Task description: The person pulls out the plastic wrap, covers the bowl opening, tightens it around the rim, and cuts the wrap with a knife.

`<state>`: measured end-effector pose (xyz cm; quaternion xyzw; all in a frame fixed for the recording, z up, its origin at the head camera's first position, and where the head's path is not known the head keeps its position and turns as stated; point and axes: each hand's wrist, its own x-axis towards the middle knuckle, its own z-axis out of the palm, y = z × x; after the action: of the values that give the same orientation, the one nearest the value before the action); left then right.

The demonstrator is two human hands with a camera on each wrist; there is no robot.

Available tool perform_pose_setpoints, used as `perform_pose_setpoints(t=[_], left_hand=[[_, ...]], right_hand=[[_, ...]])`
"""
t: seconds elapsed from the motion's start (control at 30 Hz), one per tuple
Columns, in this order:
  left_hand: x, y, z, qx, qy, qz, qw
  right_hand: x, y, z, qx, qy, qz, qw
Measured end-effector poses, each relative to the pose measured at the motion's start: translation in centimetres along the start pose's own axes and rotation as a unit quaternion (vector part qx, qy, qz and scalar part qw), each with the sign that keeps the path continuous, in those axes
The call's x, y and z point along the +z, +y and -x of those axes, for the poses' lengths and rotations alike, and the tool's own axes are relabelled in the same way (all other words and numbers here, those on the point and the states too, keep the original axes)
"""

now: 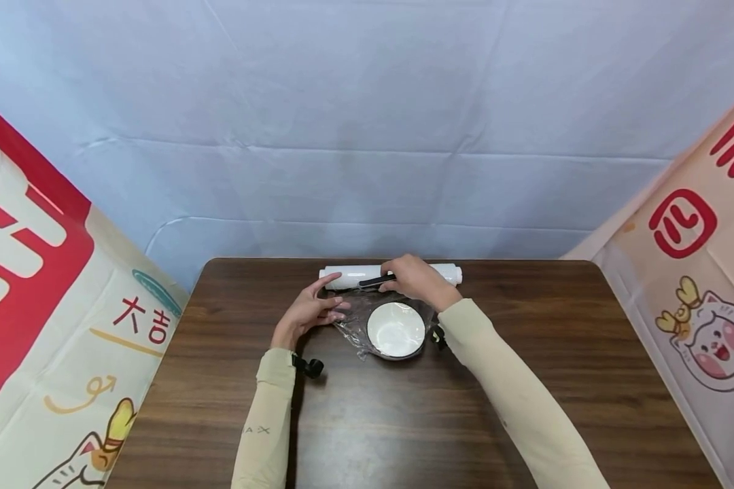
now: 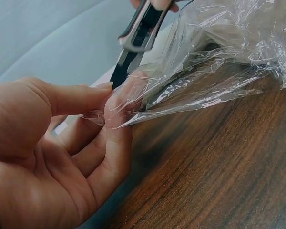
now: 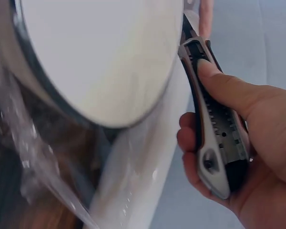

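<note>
My right hand (image 1: 420, 280) grips a box cutter (image 3: 210, 126) with a silver and black handle, thumb on its slider. In the left wrist view the cutter's dark blade (image 2: 122, 68) reaches the clear plastic wrap (image 2: 181, 98) beside my left fingertips. My left hand (image 1: 308, 310) pinches a gathered edge of the wrap between thumb and fingers. A round white bowl (image 1: 395, 330) with a dark rim stands upright, wrap stretched over its top and bunched around it. Just behind lies the white roll (image 1: 350, 275) of wrap, partly hidden by my right hand.
Everything stands on a dark wooden table (image 1: 391, 421), near its back edge. A pale cloth wall (image 1: 355, 136) hangs right behind it. Printed banners (image 1: 703, 285) flank the table on both sides. Small black cameras (image 1: 308, 367) are strapped to the wrists.
</note>
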<state>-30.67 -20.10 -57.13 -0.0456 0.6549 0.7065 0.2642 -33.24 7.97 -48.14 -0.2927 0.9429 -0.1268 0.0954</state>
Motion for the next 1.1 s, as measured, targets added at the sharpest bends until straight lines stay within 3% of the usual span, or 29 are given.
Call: perform_pose_setpoints(t=[0.23,0.7,0.9,1.1], left_hand=[[0.3,-0.1,-0.1,-0.002,0.003,-0.001,1.0000],[0.2,0.0,0.2,0.005,0.005,-0.022,0.9997],[0.2,0.2,0.2,0.009,0.000,-0.018,0.9998],[0.2,0.1,0.3,0.014,0.003,-0.028,0.9995]], right_hand=[[0.4,0.9,0.3,-0.005,0.017,-0.014,1.000],[-2.7,6.3,4.0,0.047,-0.014,-0.045,0.998],[-3.3,8.6,5.7,0.064,-0.005,-0.051,0.997],[-3.4,9.2,6.6,0.058,0.014,-0.076,0.995]])
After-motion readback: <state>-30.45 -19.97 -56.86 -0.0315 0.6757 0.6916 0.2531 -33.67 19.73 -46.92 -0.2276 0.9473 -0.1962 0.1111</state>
